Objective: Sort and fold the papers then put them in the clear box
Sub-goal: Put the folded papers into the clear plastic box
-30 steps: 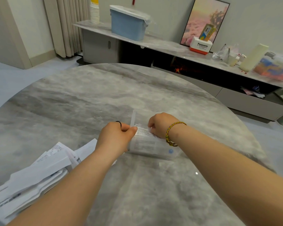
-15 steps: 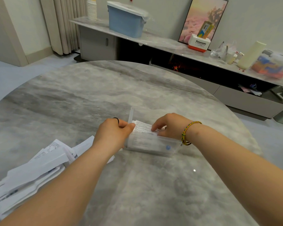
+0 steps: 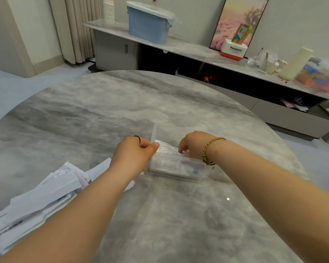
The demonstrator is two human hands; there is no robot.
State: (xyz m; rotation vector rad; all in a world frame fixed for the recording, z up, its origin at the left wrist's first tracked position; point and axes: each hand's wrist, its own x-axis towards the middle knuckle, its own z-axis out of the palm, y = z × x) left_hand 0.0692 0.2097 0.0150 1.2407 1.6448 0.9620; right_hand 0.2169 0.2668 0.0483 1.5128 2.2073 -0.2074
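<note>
**Desk:** What has changed in the last second?

**Photographer:** Little on the left. The loose papers [image 3: 46, 192] lie heaped at the marble table's [image 3: 141, 99] near-left edge. The left hand [image 3: 133, 154] still pinches the clear box's [image 3: 179, 168] left end, thumb on top, fingers curled. The right hand [image 3: 196, 143] has slid rightward along the folded paper [image 3: 167, 149]. Its bent fingertips press the paper down into the box without wrapping round it.

**Desk:** And how does the box lie?

**Photographer:** Mid-table, between both hands, long axis left to right, with the right end angled slightly nearer the camera. Its lid [image 3: 153, 132] stands upright at the left end. The paper runs lengthwise, its left end raised above the rim.
</note>
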